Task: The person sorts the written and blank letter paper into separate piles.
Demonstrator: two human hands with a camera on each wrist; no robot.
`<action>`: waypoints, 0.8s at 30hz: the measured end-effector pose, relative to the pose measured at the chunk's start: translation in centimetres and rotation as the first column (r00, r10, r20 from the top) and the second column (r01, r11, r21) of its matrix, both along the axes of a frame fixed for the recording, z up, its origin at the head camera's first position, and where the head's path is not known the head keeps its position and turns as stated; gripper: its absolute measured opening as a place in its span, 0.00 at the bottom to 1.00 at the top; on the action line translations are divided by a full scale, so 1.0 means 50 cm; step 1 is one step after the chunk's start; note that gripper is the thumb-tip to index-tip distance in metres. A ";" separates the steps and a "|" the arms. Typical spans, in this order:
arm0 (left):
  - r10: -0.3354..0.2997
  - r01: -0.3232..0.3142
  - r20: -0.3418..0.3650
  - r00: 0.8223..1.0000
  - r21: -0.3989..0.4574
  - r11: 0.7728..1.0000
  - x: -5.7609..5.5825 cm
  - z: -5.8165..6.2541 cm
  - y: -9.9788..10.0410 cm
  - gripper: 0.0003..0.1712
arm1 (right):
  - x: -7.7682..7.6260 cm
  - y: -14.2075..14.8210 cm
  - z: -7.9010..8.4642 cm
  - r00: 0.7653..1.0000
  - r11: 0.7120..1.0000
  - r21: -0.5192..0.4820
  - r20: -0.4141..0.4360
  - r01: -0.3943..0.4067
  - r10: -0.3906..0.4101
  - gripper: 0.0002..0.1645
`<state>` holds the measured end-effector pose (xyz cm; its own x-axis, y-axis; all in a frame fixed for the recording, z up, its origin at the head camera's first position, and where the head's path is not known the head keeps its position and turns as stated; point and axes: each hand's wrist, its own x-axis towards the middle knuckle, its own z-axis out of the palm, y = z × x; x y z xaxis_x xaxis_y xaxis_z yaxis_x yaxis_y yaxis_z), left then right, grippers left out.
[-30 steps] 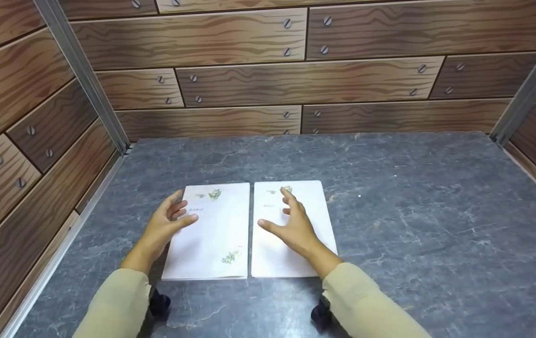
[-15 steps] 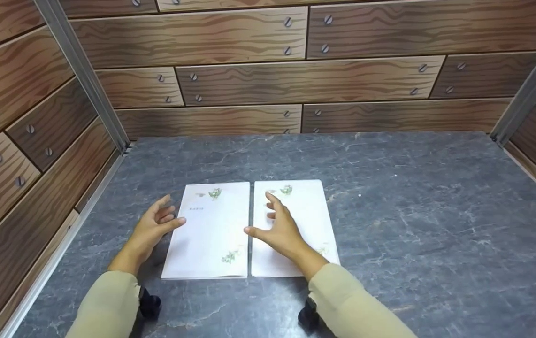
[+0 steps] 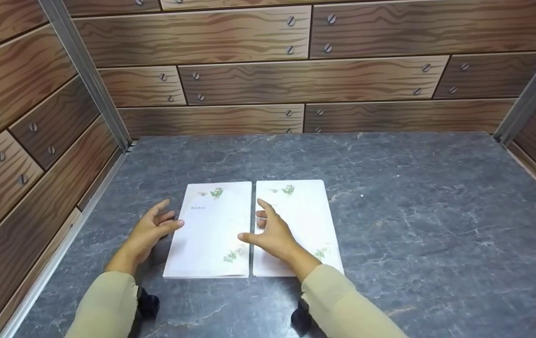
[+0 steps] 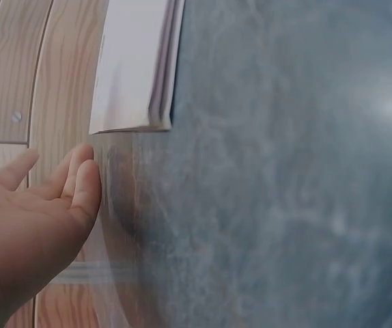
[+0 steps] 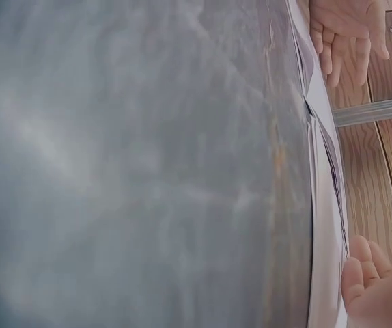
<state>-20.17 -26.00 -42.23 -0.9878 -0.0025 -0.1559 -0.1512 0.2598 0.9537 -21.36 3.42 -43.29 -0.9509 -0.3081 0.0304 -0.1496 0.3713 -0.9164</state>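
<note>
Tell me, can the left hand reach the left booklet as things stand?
Probably yes: the left hand, holding nothing, is beside the left booklet, with nothing seen between them. The thumb of the right hand overlaps just the opposite edge in the head view.

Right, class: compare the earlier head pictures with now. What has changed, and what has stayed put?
The left hand and right hand shifted leftward, the right also slightly back. Neither took hold of anything. The left booklet and right booklet stayed side by side.

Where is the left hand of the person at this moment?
In the head view, the left hand is left of centre, over the grey table, beside the left edge of the left booklet.
</note>
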 end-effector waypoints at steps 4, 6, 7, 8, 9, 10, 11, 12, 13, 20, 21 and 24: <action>0.000 0.000 0.009 1.000 0.006 1.000 -0.001 -0.005 -0.004 0.53 | 0.000 -0.005 0.001 1.000 1.000 0.006 0.016 -0.021 0.021 0.58; -0.005 0.005 0.016 1.000 0.014 1.000 -0.001 -0.007 -0.006 0.53 | -0.001 -0.007 0.001 0.999 1.000 0.014 0.036 -0.026 0.026 0.58; -0.007 0.007 0.018 1.000 0.014 1.000 -0.001 -0.008 -0.007 0.53 | -0.001 -0.008 0.002 0.999 0.999 0.019 0.046 -0.026 0.025 0.58; -0.009 0.008 0.020 1.000 0.016 1.000 -0.001 -0.009 -0.008 0.52 | -0.002 -0.009 0.002 0.998 0.999 0.025 0.057 -0.025 0.024 0.58; -0.013 0.012 0.020 1.000 0.018 1.000 0.000 -0.009 -0.008 0.52 | -0.003 -0.010 0.002 0.998 0.999 0.029 0.063 -0.026 0.024 0.58; -0.015 0.015 0.021 1.000 0.019 1.000 0.000 -0.009 -0.009 0.52 | -0.003 -0.011 0.002 0.997 0.999 0.031 0.070 -0.027 0.024 0.58; -0.015 0.015 0.021 1.000 0.021 1.000 0.001 -0.009 -0.009 0.52 | -0.004 -0.011 0.003 0.997 0.999 0.037 0.076 -0.025 0.023 0.58; -0.013 0.013 0.021 1.000 0.019 1.000 0.001 -0.009 -0.008 0.52 | -0.004 -0.012 0.003 0.997 0.999 0.042 0.076 -0.023 0.019 0.58; -0.009 0.008 0.023 1.000 0.019 1.000 0.001 -0.009 -0.008 0.52 | -0.004 -0.013 0.004 0.997 0.999 0.046 0.075 -0.021 0.017 0.58; 0.020 -0.021 0.031 0.999 0.037 0.999 0.000 -0.012 -0.006 0.48 | -0.005 -0.016 0.005 0.997 0.998 0.063 0.076 -0.028 0.023 0.57; 0.021 -0.023 0.032 0.999 0.036 0.999 -0.001 -0.013 -0.006 0.48 | -0.005 -0.016 0.005 0.997 0.997 0.066 0.078 -0.030 0.025 0.56; 0.021 -0.022 0.035 0.999 0.035 0.999 -0.002 -0.014 -0.006 0.47 | -0.005 -0.017 0.006 0.996 0.997 0.074 0.080 -0.036 0.030 0.56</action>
